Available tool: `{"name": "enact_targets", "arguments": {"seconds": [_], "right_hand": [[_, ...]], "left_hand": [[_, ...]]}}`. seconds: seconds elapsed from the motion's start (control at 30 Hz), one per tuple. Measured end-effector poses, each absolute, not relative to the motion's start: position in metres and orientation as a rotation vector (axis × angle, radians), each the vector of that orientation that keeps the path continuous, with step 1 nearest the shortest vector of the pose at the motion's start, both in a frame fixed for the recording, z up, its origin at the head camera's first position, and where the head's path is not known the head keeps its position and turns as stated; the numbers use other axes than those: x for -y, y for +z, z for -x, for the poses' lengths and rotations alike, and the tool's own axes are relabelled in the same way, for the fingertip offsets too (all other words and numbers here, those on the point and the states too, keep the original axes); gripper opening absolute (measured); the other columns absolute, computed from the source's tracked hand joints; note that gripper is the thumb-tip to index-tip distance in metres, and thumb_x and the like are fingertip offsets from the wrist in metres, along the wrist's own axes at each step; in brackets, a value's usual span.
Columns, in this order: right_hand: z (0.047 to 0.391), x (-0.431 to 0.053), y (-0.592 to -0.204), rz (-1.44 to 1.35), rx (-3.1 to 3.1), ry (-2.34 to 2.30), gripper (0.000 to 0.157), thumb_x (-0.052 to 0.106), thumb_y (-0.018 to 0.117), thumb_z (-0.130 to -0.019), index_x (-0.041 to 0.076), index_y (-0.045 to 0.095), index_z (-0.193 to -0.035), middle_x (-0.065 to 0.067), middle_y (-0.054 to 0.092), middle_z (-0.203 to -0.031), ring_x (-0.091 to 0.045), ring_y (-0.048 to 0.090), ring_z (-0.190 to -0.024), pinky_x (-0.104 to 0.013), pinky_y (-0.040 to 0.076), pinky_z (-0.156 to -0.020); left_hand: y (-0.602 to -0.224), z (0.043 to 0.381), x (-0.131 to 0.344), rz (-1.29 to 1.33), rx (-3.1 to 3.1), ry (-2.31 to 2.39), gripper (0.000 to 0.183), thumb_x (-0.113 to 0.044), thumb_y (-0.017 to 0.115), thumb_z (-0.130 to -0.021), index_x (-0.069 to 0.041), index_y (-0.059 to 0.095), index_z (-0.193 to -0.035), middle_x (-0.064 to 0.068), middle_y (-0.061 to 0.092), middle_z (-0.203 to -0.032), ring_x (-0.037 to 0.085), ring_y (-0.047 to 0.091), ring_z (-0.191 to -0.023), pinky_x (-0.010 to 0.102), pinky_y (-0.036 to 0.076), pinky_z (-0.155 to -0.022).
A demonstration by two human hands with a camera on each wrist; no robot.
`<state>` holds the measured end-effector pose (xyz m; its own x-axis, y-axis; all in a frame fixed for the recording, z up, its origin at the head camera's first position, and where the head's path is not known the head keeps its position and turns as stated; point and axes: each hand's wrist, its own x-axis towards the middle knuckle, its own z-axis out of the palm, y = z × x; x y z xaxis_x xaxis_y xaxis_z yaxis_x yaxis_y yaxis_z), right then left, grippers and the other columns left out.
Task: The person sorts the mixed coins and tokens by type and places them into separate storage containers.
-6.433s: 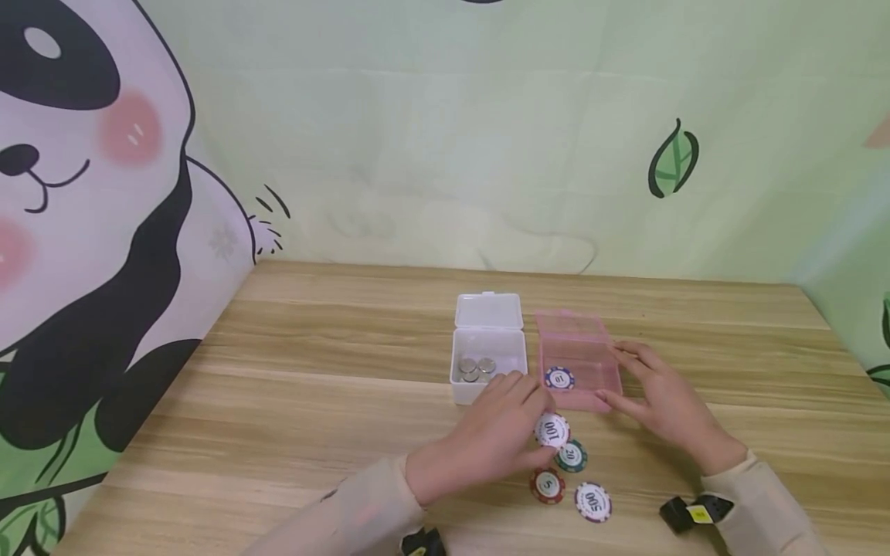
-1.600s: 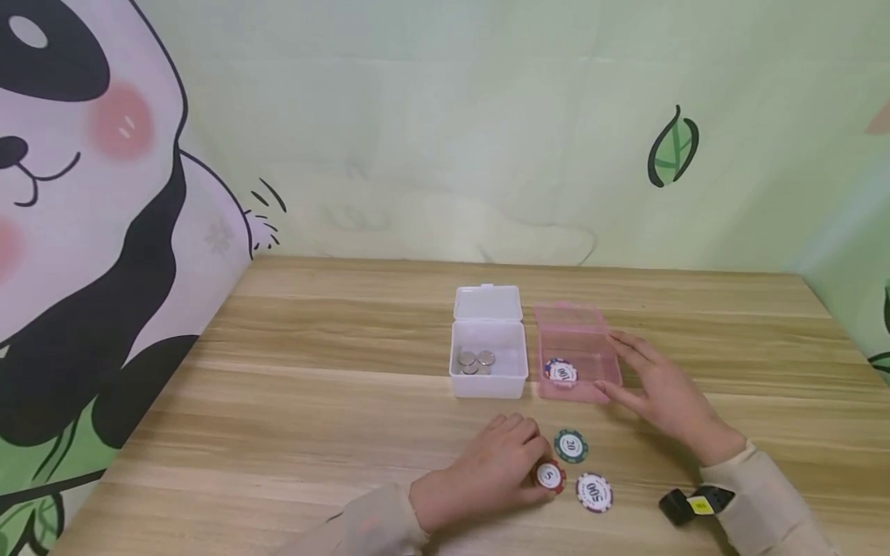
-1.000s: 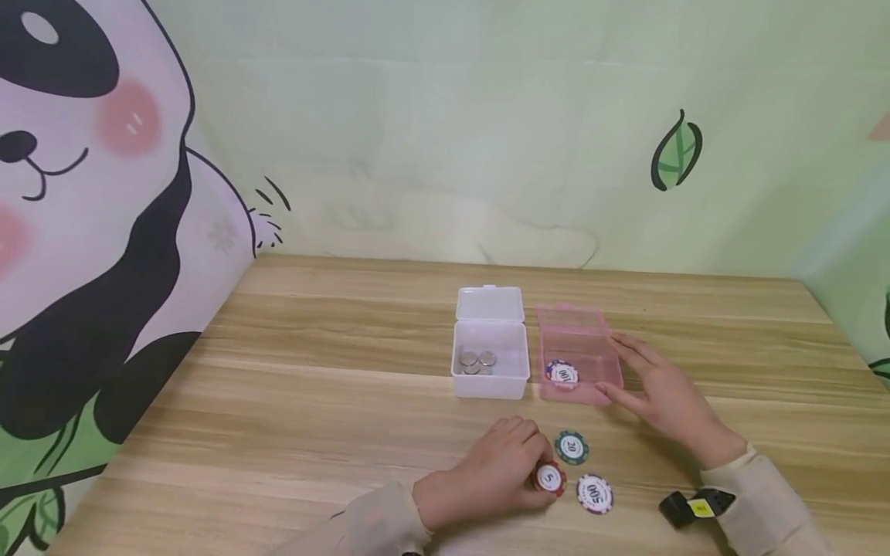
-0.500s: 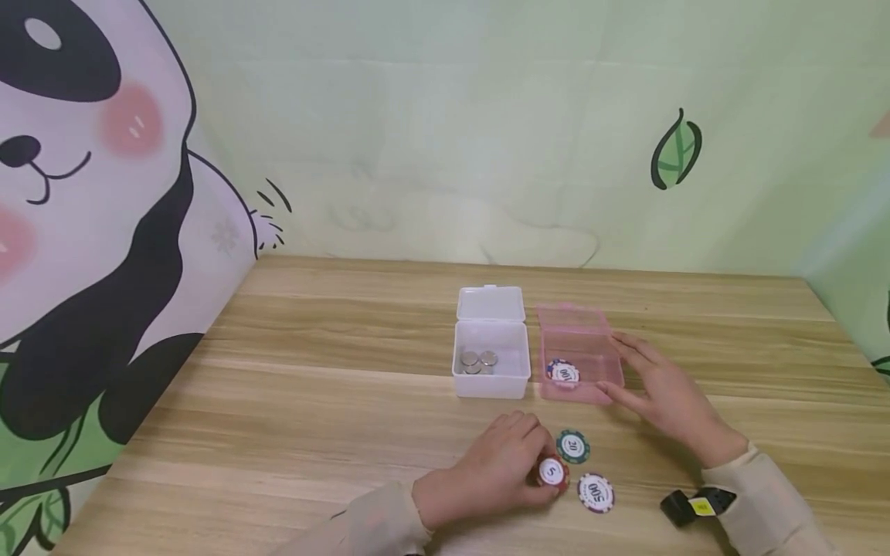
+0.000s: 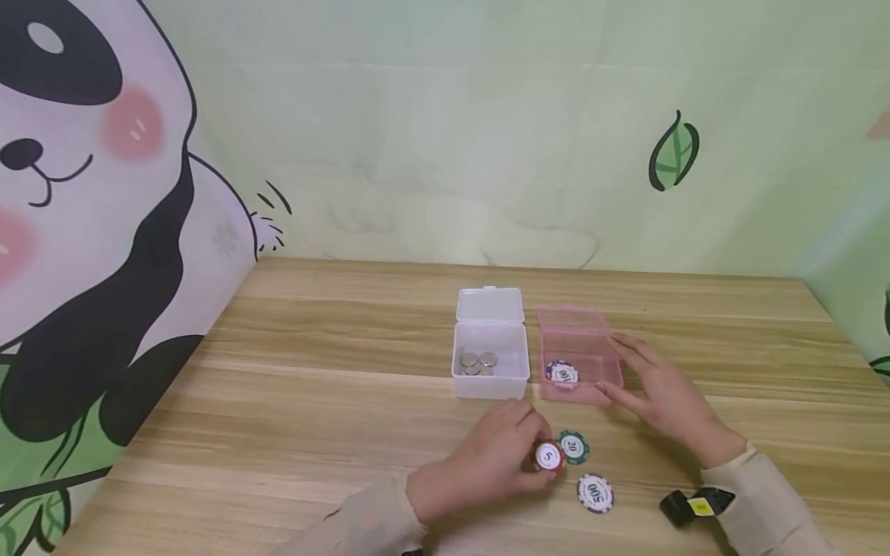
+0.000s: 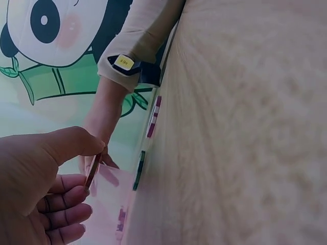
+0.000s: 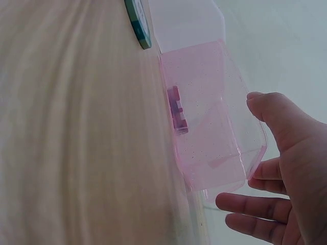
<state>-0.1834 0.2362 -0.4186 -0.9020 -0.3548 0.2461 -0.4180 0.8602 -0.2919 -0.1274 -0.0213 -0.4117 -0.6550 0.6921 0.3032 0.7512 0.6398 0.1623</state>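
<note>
In the head view my left hand (image 5: 487, 463) pinches a red poker chip (image 5: 548, 456) marked 5 between thumb and fingers. The left wrist view shows this red chip (image 6: 93, 171) tilted and held off the tabletop. My right hand (image 5: 670, 405) holds the right side of an open pink plastic box (image 5: 591, 394), thumb at its front and fingers farther back. Inside that box lies a chip (image 5: 565, 374) marked 100, overlapping a blue-edged one. On the table are a green chip (image 5: 573, 446) marked 20 and a purple-edged white chip (image 5: 595, 493) marked 500.
Left of the pink box stands an open white plastic box (image 5: 490, 386) with several silver coins (image 5: 470, 360) inside. Both lids lean back toward the wall. The wooden table (image 5: 334, 417) ends at a panda-printed backdrop (image 5: 417, 154).
The 100 chip went from my left hand into the pink box. My left hand then took the red chip and lifted it slightly forward. The right hand stayed on the pink box.
</note>
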Motion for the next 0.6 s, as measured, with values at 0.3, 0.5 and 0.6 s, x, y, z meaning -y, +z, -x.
{"name": "enact_targets", "arguments": {"seconds": [0.3, 0.5, 0.6], "right_hand": [[0.1834, -0.2374, -0.4207, -0.612, 2.816, 0.506, 0.067, 0.042, 0.059, -0.083, 0.001, 0.04, -0.133, -0.017, 0.038, -0.138, -0.041, 0.044, -0.118, -0.055, 0.04, -0.093], [0.1819, -0.2355, -0.4195, -0.609, 2.814, 0.533, 0.066, 0.041, 0.059, -0.083, 0.0, 0.04, -0.132, -0.018, 0.038, -0.138, -0.041, 0.044, -0.118, -0.055, 0.039, -0.094], [0.1818, -0.235, -0.4194, -0.609, 2.811, 0.531, 0.066, 0.041, 0.059, -0.084, 0.0, 0.04, -0.132, -0.018, 0.038, -0.138, -0.041, 0.045, -0.117, -0.055, 0.04, -0.093]], "left_hand": [[-0.405, 0.1298, 0.0214, 1.168, 2.648, -0.4, 0.034, -0.045, 0.068, -0.071, -0.019, 0.055, -0.089, -0.012, 0.047, -0.083, 0.002, 0.04, -0.077, 0.014, 0.035, -0.072], [-0.4026, 0.133, 0.0216, 1.155, 2.614, -0.374, 0.035, -0.045, 0.068, -0.071, -0.018, 0.055, -0.089, -0.011, 0.048, -0.084, 0.003, 0.04, -0.078, 0.015, 0.036, -0.073], [-0.4011, 0.1341, 0.0213, 1.153, 2.597, -0.362, 0.036, -0.045, 0.069, -0.071, -0.017, 0.054, -0.089, -0.01, 0.047, -0.083, 0.004, 0.04, -0.078, 0.016, 0.035, -0.073]]}}
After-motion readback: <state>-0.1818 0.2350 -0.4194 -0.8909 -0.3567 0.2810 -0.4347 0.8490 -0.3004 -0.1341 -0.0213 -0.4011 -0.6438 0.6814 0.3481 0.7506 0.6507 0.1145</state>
